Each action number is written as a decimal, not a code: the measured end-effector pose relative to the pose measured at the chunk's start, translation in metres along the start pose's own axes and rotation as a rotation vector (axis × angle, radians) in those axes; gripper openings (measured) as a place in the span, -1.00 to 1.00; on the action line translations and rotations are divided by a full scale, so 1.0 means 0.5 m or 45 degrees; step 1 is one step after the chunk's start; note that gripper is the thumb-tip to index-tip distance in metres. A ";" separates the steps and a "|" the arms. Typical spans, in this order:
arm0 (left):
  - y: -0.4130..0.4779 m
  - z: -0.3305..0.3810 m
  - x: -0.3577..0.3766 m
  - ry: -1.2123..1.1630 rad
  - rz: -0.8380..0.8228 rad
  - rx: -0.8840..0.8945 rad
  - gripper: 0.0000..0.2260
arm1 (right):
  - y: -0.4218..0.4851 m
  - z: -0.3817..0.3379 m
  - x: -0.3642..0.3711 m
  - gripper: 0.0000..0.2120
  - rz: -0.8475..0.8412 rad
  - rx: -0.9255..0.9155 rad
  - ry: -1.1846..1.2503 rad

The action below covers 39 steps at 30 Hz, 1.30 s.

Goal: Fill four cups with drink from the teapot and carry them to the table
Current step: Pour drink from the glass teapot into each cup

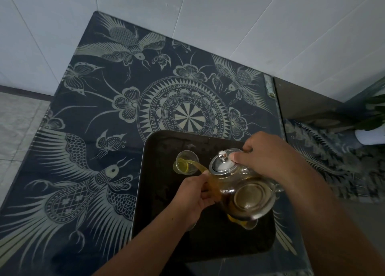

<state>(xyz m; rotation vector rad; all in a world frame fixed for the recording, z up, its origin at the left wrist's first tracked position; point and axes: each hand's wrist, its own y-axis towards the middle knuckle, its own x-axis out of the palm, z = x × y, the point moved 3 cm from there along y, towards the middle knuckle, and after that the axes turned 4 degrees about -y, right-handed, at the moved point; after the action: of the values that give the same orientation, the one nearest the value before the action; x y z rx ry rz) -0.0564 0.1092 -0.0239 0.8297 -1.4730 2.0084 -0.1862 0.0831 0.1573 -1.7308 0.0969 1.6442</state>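
A glass teapot (250, 194) with a metal lid (224, 163) is tilted over a dark tray (158, 151). Yellow drink runs from its spout into a small glass cup (186, 165) at the tray's far left. My right hand (268, 157) grips the handle side, thumb pressing on the lid. My left hand (191, 200) holds the pot's front just below the spout, between thumb and fingers. Another glass cup (245, 223) with yellow drink shows partly under the teapot. A glass edge peeks out under my left hand.
The tray lies on a glass-topped table (104, 109) with a dark blue bird-and-flower cloth, set in a corner of white walls. To the right is a second patterned surface (333, 161) with a white plant pot (370, 135). Tiled floor lies at the left.
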 end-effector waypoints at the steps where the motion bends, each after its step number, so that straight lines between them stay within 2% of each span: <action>1: 0.000 -0.001 0.000 -0.002 0.001 0.000 -0.70 | 0.001 0.000 0.000 -0.59 0.000 0.003 -0.005; 21: 0.002 -0.008 0.010 -0.056 -0.009 -0.022 -0.67 | 0.012 -0.001 -0.014 -0.59 -0.068 0.009 -0.051; 39: 0.001 -0.009 0.010 -0.116 -0.053 -0.018 -0.69 | 0.023 -0.026 -0.025 -0.52 -0.073 -0.035 -0.158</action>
<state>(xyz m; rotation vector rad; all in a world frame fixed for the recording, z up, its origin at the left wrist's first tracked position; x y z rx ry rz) -0.0611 0.1135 -0.0215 0.9491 -1.5055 1.9503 -0.1836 0.0623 0.1618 -1.6326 -0.0339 1.7134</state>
